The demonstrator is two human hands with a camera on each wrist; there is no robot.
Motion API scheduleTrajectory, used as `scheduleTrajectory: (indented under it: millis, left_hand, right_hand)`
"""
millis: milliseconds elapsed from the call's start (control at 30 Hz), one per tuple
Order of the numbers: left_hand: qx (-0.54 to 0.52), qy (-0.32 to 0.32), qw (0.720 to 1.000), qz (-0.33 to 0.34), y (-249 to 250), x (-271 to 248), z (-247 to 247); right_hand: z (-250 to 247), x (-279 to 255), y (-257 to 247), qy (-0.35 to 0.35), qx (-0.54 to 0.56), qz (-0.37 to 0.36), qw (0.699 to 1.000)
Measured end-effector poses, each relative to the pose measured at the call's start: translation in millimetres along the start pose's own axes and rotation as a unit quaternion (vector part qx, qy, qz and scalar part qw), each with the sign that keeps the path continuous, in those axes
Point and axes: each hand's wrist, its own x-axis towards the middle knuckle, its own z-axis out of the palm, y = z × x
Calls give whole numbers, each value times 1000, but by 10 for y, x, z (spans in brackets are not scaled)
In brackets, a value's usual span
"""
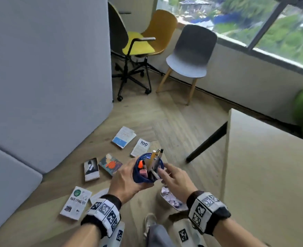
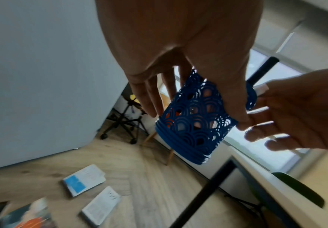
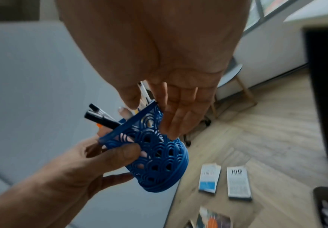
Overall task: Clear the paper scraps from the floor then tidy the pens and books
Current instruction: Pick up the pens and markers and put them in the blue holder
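A blue lattice pen holder (image 1: pixel 141 176) with several pens (image 1: pixel 156 157) sticking out of it is held above the floor. My left hand (image 1: pixel 127 177) grips the pen holder (image 2: pixel 194 123) round its side, thumb on one wall and fingers on the other. My right hand (image 1: pixel 172 177) is beside it with straight fingers (image 3: pixel 171 117) touching the rim of the pen holder (image 3: pixel 159 154). Several books lie on the wooden floor: a blue-and-white one (image 1: pixel 123 137), a "100" one (image 1: pixel 141 147), an illustrated one (image 1: pixel 110 164), a dark one (image 1: pixel 91 169) and "Investing 101" (image 1: pixel 76 202).
A bin (image 1: pixel 172 198) holding paper scraps stands on the floor under my right wrist. A light table (image 1: pixel 271 175) with a black leg (image 1: pixel 207 141) is to the right. Grey (image 1: pixel 190 56) and yellow (image 1: pixel 147 43) chairs stand by the window. A grey partition (image 1: pixel 49 77) is at left.
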Motion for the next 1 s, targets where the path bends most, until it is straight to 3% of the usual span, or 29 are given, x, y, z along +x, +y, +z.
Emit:
scheduleTrajectory:
  millis: [200, 400, 667, 833, 1000]
  left_hand:
    - [47, -119, 982, 138, 1089, 230, 720]
    - [72, -205, 951, 221, 2130, 357, 1983]
    - [23, -252, 948, 196, 2985, 436, 4043]
    - [-44, -272, 947, 167, 3297, 677, 4827]
    - [-23, -320, 939, 126, 3325, 926, 5322]
  right_hand:
    - [-798, -960, 548, 150, 93, 25, 984]
    - [-1594, -1719, 1309, 277, 221, 86, 931]
    - [-2632, -2012, 2719, 356, 260, 147, 886]
    - [-3199, -1790, 3341, 376, 256, 171, 874]
    - [-3366, -1531, 3866, 363, 284, 221, 860]
